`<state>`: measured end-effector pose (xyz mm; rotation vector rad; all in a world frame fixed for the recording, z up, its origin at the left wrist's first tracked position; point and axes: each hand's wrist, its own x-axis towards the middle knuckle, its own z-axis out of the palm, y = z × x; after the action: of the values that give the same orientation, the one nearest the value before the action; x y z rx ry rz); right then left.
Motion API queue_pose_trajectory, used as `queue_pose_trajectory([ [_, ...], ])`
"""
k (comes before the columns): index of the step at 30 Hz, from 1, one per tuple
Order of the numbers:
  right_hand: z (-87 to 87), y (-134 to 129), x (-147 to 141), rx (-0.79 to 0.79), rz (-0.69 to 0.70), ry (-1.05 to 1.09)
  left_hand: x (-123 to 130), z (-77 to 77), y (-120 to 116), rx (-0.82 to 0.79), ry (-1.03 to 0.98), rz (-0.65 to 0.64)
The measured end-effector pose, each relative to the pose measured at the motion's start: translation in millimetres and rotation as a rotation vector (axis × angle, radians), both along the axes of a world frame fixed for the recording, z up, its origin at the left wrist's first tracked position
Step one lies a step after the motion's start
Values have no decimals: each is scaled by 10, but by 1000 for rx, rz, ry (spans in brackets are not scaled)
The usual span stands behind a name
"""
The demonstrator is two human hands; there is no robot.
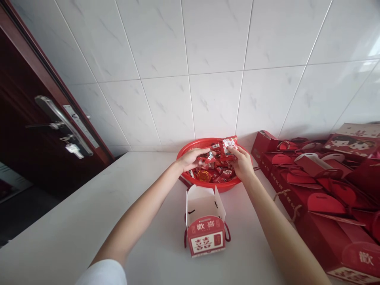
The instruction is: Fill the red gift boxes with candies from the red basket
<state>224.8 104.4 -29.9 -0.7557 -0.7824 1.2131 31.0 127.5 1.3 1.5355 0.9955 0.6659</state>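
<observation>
Small shiny red wrapped packets point(228, 173) lie in an oval red plastic basket point(224, 186); above it the left hand point(191, 159) pinches one, the right hand point(243, 163) a larger red-and-white packet point(229, 143). At six o'clock stands an open red-and-white cardboard box point(207, 237); at four, red cardboard boxes point(322, 237) crowd. Toward eight, white tabletop point(124, 190) stretches to its edge.

Above a red basket point(230, 185) of wrapped sweets point(204, 175), the left hand point(191, 159) holds a small candy point(210, 157), the right hand point(242, 163) a red packet point(228, 144). An open double-happiness gift box point(207, 237) stands nearby on the desk point(145, 178).
</observation>
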Motion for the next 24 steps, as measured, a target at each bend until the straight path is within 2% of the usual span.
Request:
queue_pose_trajectory([
  [2, 8, -10, 2, 3, 16, -4, -9, 19, -87, -20, -85, -10],
  [5, 21, -21, 7, -1, 18, -3, -59, 108, -278, 20, -51, -92],
  [11, 31, -38, 6, -10, 58, -26, -213, 300, -775, 241, 300, -347],
  [14, 63, -64, -14, 6, 85, -40, -259, 288, -968, 384, 450, -277],
  [16, 114, -100, -28, 33, 116, -50, -281, 264, -1052, 431, 465, -237],
  [21, 341, -297, -25, 149, 257, -95, -296, 234, -1170, 340, 366, -299],
  [24, 483, -475, 12, 230, 343, -248, -285, 237, -1239, 362, 436, -368],
])
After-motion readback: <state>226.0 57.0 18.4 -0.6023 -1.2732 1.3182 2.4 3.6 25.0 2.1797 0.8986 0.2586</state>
